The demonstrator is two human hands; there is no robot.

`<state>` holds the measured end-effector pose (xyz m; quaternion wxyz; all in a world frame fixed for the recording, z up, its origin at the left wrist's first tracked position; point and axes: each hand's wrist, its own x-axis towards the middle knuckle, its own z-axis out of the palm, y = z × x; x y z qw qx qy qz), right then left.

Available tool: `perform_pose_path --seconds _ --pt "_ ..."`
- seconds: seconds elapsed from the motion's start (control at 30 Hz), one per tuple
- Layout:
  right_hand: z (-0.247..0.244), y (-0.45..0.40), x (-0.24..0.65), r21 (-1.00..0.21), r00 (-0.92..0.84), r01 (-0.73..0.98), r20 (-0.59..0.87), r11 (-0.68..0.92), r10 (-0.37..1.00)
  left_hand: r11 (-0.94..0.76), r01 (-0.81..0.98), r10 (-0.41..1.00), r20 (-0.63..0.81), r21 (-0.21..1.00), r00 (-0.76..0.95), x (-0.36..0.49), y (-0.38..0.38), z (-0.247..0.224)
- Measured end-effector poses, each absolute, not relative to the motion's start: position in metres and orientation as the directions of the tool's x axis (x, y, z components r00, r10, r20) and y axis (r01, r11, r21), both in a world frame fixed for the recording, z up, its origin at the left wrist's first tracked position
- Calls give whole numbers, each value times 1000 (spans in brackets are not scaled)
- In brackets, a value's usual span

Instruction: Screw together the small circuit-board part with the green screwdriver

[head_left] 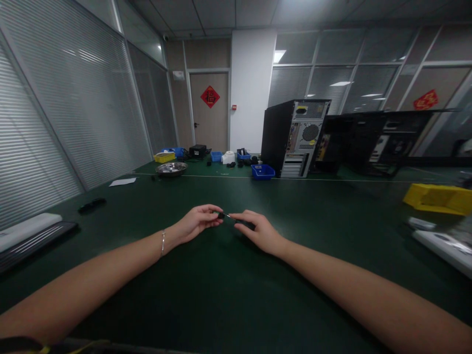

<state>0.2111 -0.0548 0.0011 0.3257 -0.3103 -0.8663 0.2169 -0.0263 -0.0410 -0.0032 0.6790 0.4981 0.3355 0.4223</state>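
Two bare hands are facing each other near the middle of my view: the left hand [199, 222] is pinching a small dark piece [221, 215] between thumb and fingers, and the right hand [260, 231] is closing around the dark handle of a slim tool [247, 224]. Its thin metal shaft is pointing at the piece; from here I am not managing to tell whether the tip is touching. I am seeing both just above the green table [214, 295], and a bracelet [162, 242] is circling the left wrist. Farther out, a blue bin [263, 172] is sitting beside a black computer tower [278, 140], whose yellow label [301, 109] is showing too small for me to read. A metal bowl [171, 169] and a sheet of paper [123, 182] are lying toward the left, while a yellow bin [438, 199] is resting far to the right. Beyond, a red diamond [210, 97] is hanging on the door [210, 130], bearing the character 福. Another red sign [426, 100] is hanging at far right, its writing blurring past reading.
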Motion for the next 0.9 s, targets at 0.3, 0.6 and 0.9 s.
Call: perform_pose_path --seconds 0.3,0.6,0.9 --pt "6 -58 211 -591 -596 405 407 697 692 153 -277 956 -71 949 285 -25 -40 1" --pt "2 -57 211 -566 -590 397 446 723 673 -9 -102 939 43 995 340 -24 -39 -6" --pt "5 -59 212 -569 -593 410 426 712 683 -83 88 889 34 993 456 -24 -43 -2"
